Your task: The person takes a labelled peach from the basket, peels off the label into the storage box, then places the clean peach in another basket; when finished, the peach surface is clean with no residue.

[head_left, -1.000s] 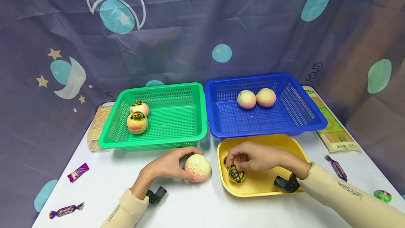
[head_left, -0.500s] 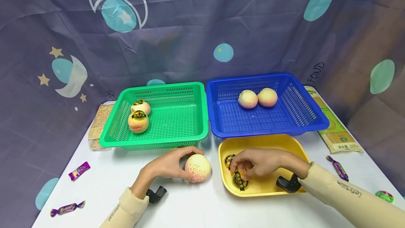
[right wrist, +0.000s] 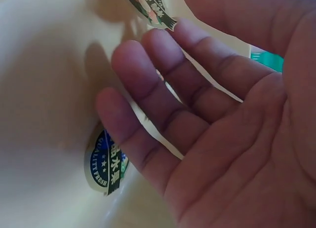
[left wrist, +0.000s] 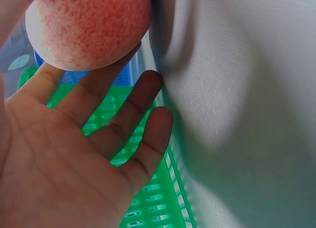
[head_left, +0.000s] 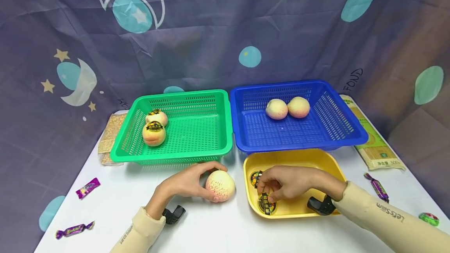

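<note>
My left hand point(head_left: 191, 180) holds a pale peach point(head_left: 220, 186) between thumb and forefinger on the table, in front of the green basket. Its other fingers stand apart from the peach in the left wrist view, the peach's red-speckled side point(left wrist: 91, 28) showing there. My right hand point(head_left: 290, 180) reaches into the yellow tray point(head_left: 316, 159), thumb and forefinger at the edge of a fruit sticker point(head_left: 267, 204) with a black band. That sticker point(right wrist: 150, 7) shows at the forefinger's tip in the right wrist view. A second sticker point(head_left: 255, 179) lies farther back, partly hidden by my fingers.
A green basket point(head_left: 225, 128) with two stickered peaches point(head_left: 153, 134) stands behind my left hand. Beside it, a blue basket point(head_left: 242, 138) holds two plain peaches point(head_left: 276, 109). Packets point(head_left: 381, 153) flank the baskets. Wrapped candies point(head_left: 75, 230) lie at both sides of the table.
My right hand has lowered slightly toward the front of the tray; the nearer sticker has shifted forward and turned with it. The left hand and its peach have stayed put.
</note>
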Action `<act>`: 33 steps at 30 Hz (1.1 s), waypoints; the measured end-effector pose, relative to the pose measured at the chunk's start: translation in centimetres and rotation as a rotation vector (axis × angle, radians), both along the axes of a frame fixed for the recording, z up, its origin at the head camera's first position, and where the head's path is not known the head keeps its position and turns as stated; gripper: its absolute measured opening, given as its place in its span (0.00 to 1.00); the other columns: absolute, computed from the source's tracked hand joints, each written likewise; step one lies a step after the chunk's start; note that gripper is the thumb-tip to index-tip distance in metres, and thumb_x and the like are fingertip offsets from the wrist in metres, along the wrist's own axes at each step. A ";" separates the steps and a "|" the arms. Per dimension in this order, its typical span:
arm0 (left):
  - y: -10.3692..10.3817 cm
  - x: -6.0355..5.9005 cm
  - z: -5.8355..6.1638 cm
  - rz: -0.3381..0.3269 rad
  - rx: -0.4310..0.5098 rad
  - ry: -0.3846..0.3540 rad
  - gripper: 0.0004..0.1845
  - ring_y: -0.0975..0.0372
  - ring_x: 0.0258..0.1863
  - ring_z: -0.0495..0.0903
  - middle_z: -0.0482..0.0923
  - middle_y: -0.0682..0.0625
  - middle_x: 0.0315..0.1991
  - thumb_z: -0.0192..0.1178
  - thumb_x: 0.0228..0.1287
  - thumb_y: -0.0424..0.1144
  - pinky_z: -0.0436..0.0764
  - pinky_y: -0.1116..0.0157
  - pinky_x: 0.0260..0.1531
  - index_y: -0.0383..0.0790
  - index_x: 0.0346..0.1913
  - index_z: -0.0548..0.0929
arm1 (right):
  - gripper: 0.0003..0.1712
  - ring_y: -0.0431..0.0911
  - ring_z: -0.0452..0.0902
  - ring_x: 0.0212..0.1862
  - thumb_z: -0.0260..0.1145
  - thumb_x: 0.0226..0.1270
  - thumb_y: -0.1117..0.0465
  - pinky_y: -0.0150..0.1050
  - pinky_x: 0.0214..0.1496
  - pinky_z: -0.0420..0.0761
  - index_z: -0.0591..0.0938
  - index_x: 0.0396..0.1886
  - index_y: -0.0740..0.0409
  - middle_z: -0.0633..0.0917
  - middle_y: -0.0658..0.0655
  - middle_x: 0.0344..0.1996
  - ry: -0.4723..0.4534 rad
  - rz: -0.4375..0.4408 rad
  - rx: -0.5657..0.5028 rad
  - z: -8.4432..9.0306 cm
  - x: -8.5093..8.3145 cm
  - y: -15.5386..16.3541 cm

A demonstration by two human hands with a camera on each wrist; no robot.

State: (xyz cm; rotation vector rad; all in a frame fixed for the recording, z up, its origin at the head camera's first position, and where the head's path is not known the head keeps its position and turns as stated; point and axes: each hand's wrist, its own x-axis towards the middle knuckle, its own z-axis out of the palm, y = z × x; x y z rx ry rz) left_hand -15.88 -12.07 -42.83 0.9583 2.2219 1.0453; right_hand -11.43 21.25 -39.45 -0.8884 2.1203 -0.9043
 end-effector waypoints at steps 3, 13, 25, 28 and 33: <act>0.0 0.0 0.0 -0.002 -0.003 0.006 0.37 0.63 0.60 0.77 0.79 0.61 0.60 0.81 0.47 0.48 0.75 0.54 0.64 0.60 0.64 0.77 | 0.12 0.31 0.72 0.30 0.71 0.65 0.65 0.27 0.34 0.77 0.85 0.47 0.56 0.82 0.45 0.34 0.015 -0.001 -0.001 0.0 0.0 -0.1; 0.0 0.0 0.0 0.000 -0.006 -0.001 0.37 0.64 0.58 0.77 0.79 0.62 0.58 0.81 0.48 0.47 0.76 0.56 0.62 0.60 0.63 0.77 | 0.18 0.31 0.71 0.31 0.70 0.64 0.66 0.28 0.34 0.76 0.84 0.54 0.58 0.84 0.49 0.35 0.041 0.029 0.018 0.1 0.0 -0.1; 0.0 0.0 0.1 0.009 -0.016 -0.017 0.37 0.65 0.58 0.77 0.79 0.64 0.58 0.81 0.48 0.48 0.76 0.56 0.63 0.65 0.62 0.76 | 0.21 0.31 0.73 0.32 0.72 0.63 0.64 0.28 0.36 0.78 0.84 0.56 0.55 0.86 0.50 0.37 0.083 0.033 0.046 0.6 0.0 0.4; 0.0 0.0 0.1 0.004 -0.014 -0.009 0.37 0.64 0.59 0.77 0.79 0.63 0.59 0.80 0.48 0.48 0.76 0.55 0.63 0.63 0.63 0.76 | 0.21 0.31 0.73 0.33 0.72 0.64 0.64 0.28 0.37 0.78 0.84 0.58 0.56 0.86 0.51 0.37 0.080 0.023 0.036 1.0 0.0 0.8; 0.0 0.1 0.1 -0.002 -0.012 -0.002 0.37 0.63 0.59 0.77 0.79 0.61 0.59 0.80 0.48 0.48 0.76 0.56 0.63 0.61 0.64 0.76 | 0.21 0.32 0.75 0.32 0.71 0.65 0.63 0.29 0.37 0.80 0.84 0.58 0.56 0.87 0.52 0.39 0.054 0.011 0.007 1.2 0.1 1.5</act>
